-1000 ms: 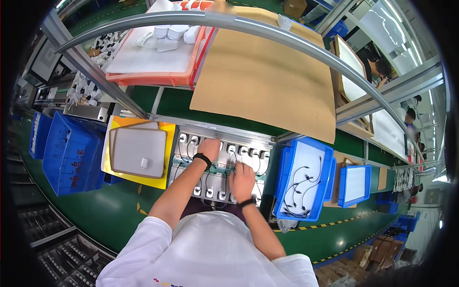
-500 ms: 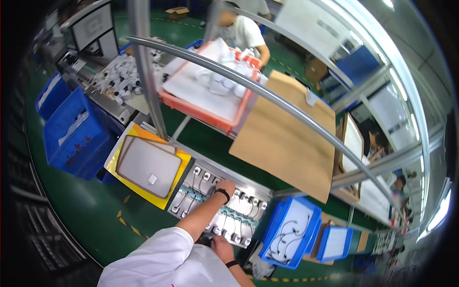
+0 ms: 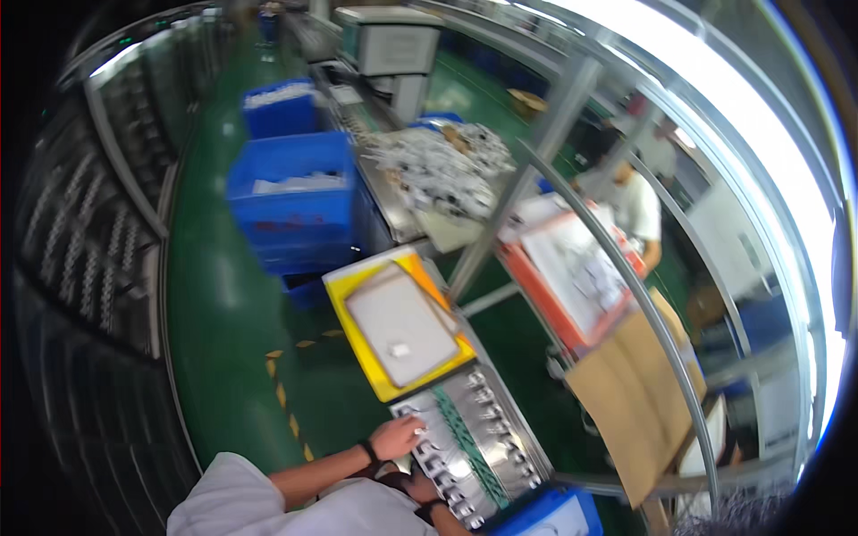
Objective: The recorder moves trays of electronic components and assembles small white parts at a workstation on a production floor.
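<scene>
Left hand (image 3: 398, 438) has moved nearer across the metal fixture (image 3: 475, 420); whether its fingers (image 3: 412, 427) grip, I cannot tell.

We look down from the head through a wide fisheye lens, near our left hand (image 3: 396, 438), our right hand (image 3: 420, 487) and the metal tray (image 3: 475, 420), the view tilted so the tray runs slantwise, reaching past the blue bin (image 3: 290, 223) along the green floor (image 3: 214, 357)

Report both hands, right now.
Left hand: at the metal fixture; blurred, grip cannot be told.
Right hand: by the fixture's edge; blurred, cannot be told.
</scene>
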Available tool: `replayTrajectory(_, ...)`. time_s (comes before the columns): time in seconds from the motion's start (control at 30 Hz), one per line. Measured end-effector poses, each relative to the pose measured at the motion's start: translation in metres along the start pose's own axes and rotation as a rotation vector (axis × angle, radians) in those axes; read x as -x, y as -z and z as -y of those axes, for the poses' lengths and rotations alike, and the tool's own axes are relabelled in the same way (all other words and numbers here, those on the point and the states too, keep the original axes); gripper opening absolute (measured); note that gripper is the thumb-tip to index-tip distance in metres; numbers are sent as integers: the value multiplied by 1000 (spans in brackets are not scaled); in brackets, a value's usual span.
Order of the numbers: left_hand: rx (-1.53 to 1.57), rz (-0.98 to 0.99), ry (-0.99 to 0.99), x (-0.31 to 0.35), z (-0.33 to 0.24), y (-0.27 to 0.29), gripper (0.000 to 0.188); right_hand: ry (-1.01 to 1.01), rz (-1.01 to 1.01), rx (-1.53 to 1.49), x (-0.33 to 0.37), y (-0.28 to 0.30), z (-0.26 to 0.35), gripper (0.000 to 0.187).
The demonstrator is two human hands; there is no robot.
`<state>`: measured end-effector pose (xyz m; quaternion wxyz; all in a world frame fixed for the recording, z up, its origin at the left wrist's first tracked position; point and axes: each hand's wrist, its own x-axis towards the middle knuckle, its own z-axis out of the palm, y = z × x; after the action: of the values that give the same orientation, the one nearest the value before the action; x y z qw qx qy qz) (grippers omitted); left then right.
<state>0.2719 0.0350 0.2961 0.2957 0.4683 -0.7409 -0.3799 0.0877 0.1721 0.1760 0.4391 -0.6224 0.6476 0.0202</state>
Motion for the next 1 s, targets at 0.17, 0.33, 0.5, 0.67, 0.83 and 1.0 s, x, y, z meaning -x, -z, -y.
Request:
replayTrajectory(0.17, -334, -188, 538, 168, 82, 115, 20, -11, -273, -77, 38, 36, -14, 48)
replayTrajectory(0.33, -201, -408, 885, 308, 57, 140, 20, 176, -495, 447, 76, 153, 2, 69)
replayTrajectory(0.5, -46, -620, 944, 395, 45, 90, 22, -62, -446, 118, 141, 307, 47, 61)
replayTrajectory(0.67, 115, -650, 1001, 395, 54, 80, 26, -219, -337, -4, 153, 328, 77, 54)
replayTrajectory(0.83, 266, -609, 828, 343, 75, 139, 28, -310, -145, -193, 149, 284, 146, 48)
replayTrajectory(1.0, 478, -458, 610, 298, 100, 225, 44, 65, -90, -34, 144, 227, 353, 43)
